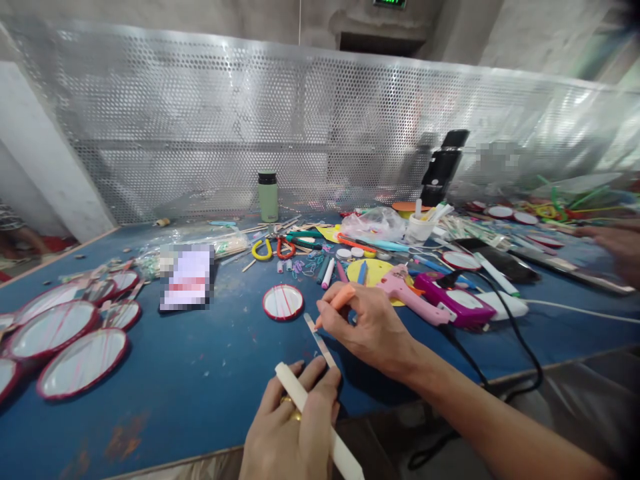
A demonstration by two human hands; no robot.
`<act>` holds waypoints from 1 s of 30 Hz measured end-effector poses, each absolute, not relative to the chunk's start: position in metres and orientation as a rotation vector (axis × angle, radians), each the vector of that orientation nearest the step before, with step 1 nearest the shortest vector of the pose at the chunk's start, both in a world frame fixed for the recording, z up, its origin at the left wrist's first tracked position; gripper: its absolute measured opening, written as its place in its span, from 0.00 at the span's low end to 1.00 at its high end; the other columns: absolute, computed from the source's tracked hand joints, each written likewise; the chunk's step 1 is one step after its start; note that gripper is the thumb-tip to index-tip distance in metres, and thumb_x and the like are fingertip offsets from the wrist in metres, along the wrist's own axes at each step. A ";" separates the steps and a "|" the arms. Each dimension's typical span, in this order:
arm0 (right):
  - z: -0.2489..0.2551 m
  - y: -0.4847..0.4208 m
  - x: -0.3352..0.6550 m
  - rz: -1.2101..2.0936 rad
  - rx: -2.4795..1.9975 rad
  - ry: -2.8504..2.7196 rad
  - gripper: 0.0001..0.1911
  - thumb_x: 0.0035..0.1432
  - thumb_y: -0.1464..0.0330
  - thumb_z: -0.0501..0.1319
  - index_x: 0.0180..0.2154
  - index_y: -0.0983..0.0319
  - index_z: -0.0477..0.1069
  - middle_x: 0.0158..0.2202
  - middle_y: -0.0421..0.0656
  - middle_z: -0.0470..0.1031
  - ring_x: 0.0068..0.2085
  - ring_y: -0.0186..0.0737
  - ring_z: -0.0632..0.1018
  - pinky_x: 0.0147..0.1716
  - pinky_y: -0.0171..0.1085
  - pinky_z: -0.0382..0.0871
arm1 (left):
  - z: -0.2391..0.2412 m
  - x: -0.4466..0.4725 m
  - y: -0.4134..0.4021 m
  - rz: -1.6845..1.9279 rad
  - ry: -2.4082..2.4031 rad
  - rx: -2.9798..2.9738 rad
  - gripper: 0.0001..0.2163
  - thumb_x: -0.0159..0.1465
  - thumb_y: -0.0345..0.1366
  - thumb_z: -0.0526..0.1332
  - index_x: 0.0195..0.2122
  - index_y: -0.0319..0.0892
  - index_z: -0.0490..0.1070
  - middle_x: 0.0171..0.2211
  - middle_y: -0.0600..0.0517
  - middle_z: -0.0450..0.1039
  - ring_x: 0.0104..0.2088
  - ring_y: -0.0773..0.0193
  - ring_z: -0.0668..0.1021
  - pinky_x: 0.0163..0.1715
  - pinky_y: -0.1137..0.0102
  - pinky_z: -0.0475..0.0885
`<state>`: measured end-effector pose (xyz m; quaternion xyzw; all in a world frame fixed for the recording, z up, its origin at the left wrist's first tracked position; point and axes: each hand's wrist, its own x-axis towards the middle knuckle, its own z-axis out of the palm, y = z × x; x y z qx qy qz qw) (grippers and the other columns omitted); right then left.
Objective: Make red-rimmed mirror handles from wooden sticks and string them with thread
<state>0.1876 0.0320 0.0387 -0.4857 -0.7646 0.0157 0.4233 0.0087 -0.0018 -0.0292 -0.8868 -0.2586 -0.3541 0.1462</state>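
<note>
Near the table's front edge, my left hand (295,420) is closed around a thick cream marker-like stick (345,459), which lies across its fingers. Its fingertips also hold the near end of a thin flat wooden craft stick (320,341). My right hand (377,330) grips an orange marker (342,297), tip down, at the far part of the craft stick. Whether the tip touches the wood is hard to make out. Just beyond lies a round white disc with a red rim (283,302), crossed by pinkish lines.
More red-rimmed discs (83,363) and a phone (187,279) lie left. A pink glue gun (407,293), purple box (453,301) and black cable (517,333) are right. Behind stand a green bottle (268,198) and perforated metal screen (210,120). Another person's hand (617,247) is far right.
</note>
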 end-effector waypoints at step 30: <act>0.037 0.035 0.190 0.053 -1.244 -1.894 0.12 0.61 0.69 0.58 0.24 0.61 0.66 0.24 0.38 0.76 0.28 0.33 0.76 0.29 0.33 0.65 | -0.030 0.008 0.000 -1.016 -0.709 -2.595 0.14 0.71 0.28 0.46 0.54 0.34 0.65 0.49 0.45 0.78 0.49 0.57 0.79 0.42 0.63 0.81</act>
